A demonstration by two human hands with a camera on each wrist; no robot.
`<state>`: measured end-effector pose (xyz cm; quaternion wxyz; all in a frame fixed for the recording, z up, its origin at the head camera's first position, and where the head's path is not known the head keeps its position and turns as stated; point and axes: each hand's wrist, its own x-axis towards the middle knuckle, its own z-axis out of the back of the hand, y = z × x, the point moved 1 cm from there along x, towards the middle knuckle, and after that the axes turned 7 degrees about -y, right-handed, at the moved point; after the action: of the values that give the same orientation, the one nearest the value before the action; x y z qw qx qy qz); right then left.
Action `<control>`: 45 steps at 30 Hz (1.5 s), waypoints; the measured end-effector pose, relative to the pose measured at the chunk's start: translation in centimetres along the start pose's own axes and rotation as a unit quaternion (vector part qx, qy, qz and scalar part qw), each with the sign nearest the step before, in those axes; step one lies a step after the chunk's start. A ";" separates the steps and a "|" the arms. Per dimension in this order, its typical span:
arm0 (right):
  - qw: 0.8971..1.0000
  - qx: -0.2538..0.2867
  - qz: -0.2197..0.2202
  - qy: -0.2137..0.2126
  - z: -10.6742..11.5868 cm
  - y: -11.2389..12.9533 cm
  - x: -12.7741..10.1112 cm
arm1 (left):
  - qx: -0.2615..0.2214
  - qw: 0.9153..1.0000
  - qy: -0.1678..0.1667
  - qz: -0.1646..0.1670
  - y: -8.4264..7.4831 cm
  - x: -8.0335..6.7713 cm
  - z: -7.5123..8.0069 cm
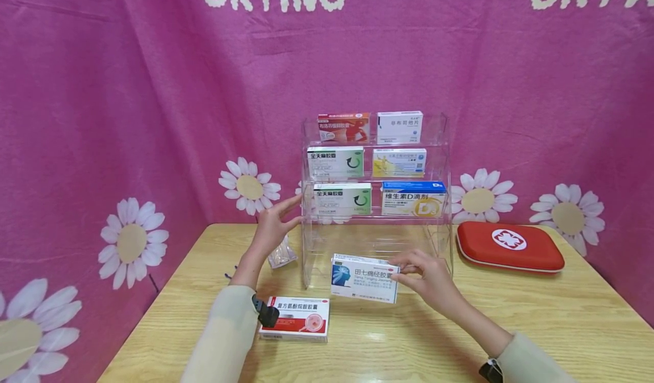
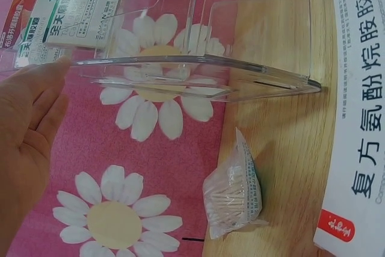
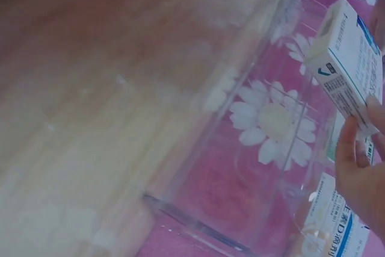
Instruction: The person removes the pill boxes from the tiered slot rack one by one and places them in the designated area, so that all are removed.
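Observation:
My right hand [image 1: 426, 281] pinches a white and blue medicine box [image 1: 364, 279] by its right end. The box is held in front of the lowest tier of a clear acrylic display rack [image 1: 305, 247], its printed face toward me. In the right wrist view, the thumb and fingers grip one end of that box [image 3: 346, 67]. My left hand [image 1: 272, 227] rests against the rack's left side, fingers extended and fingertips at the panel's edge. Below it on the table lies a white and red medicine box [image 1: 296, 319].
Upper tiers hold several medicine boxes, among them a green and white one [image 1: 342, 200] and a blue and yellow vitamin D box [image 1: 414, 200]. A red zip case [image 1: 511, 247] lies right of the rack. A bag of cotton swabs [image 2: 233, 191] sits left of it.

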<state>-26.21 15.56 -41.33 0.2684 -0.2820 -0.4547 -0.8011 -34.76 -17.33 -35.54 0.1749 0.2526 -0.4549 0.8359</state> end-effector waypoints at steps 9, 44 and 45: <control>0.989 0.033 -0.084 0.113 -0.2 -0.4 -1.3 | 0.008 1.000 0.004 -0.001 -0.1 0.2 0.1; 0.946 0.016 -0.117 0.302 -2.1 -2.4 -1.4 | 0.006 1.000 0.007 0.005 0.2 0.0 0.0; 0.945 0.015 -0.117 0.304 -2.1 -2.3 -1.4 | 0.004 1.000 0.008 0.006 0.2 0.0 0.0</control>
<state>-27.27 14.99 -44.55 0.3019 0.0339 -0.3932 -0.8678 -34.85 -17.46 -35.72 0.1726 0.2440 -0.4519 0.8405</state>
